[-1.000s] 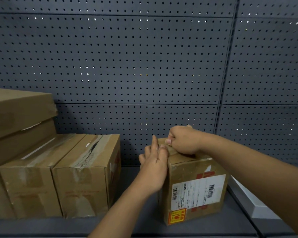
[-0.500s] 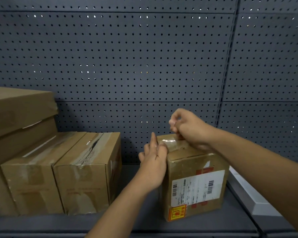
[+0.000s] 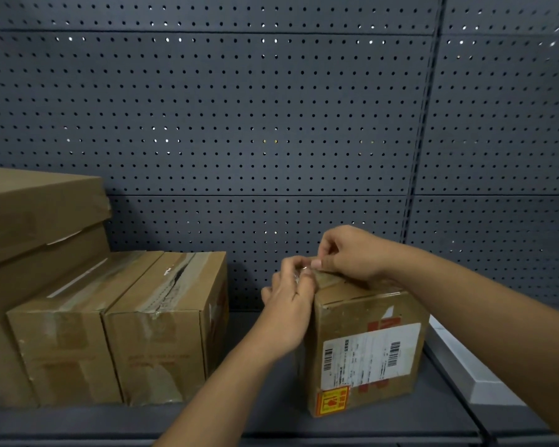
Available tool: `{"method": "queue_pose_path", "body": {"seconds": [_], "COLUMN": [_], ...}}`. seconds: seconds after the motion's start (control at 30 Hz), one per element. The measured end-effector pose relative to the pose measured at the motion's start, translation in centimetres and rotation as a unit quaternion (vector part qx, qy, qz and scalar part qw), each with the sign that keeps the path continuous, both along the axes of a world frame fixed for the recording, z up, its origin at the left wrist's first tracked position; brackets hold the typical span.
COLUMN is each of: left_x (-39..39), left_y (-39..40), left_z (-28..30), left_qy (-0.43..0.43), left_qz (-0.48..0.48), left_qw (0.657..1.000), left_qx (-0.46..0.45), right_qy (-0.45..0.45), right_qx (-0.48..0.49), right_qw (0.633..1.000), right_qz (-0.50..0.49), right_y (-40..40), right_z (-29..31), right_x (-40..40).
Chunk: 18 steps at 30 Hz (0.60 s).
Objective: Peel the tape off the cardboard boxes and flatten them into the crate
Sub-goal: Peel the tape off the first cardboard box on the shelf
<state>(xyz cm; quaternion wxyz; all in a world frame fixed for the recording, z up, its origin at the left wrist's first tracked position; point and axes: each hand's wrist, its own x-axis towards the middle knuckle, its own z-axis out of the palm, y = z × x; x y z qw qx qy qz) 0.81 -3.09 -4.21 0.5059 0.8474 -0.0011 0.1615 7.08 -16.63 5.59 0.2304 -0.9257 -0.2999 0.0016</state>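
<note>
A small cardboard box (image 3: 365, 350) with a white shipping label and an orange sticker stands on the dark shelf (image 3: 265, 417). My left hand (image 3: 289, 304) lies against the box's left top edge, its fingertips pinching a strip of clear tape (image 3: 299, 274) at the corner. My right hand (image 3: 349, 253) sits over the box's top, thumb and fingers pinching the same tape where it leaves the top seam. The rest of the box's top is hidden by my right hand and wrist.
Two taped cardboard boxes (image 3: 117, 330) stand side by side at the left. Larger stacked boxes (image 3: 36, 221) sit behind them at the far left. A grey pegboard wall (image 3: 271, 124) backs the shelf. A white ledge (image 3: 459, 362) runs along the right.
My right hand rose from the box's top with the tape, then came back down to the corner. My left hand's fingers went from flat on the side to pinching the tape.
</note>
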Motion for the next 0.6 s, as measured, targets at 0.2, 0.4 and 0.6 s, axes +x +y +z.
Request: {"method": "queue_pose_path", "body": {"seconds": [0.2, 0.4, 0.6], "left_x": [0.2, 1.5, 0.5], "left_y": [0.2, 0.1, 0.3], "left_z": [0.0, -0.2, 0.8], "left_qy": [0.004, -0.015, -0.072], "left_qz": [0.002, 0.009, 0.022], "left_qw": [1.000, 1.000, 0.991], "left_qx": [0.006, -0.018, -0.112], "right_qy": [-0.052, -0.022, 0.096], "right_qx": [-0.009, 0.123, 0.288], "right_qw": [0.999, 0.992, 0.952], "right_qz": [0.010, 0.007, 0.049], "right_y": [0.6, 0.2, -1.4], "right_z": [-0.8, -2.2, -2.2], "right_x": [-0.3, 0.4, 0.9]}}
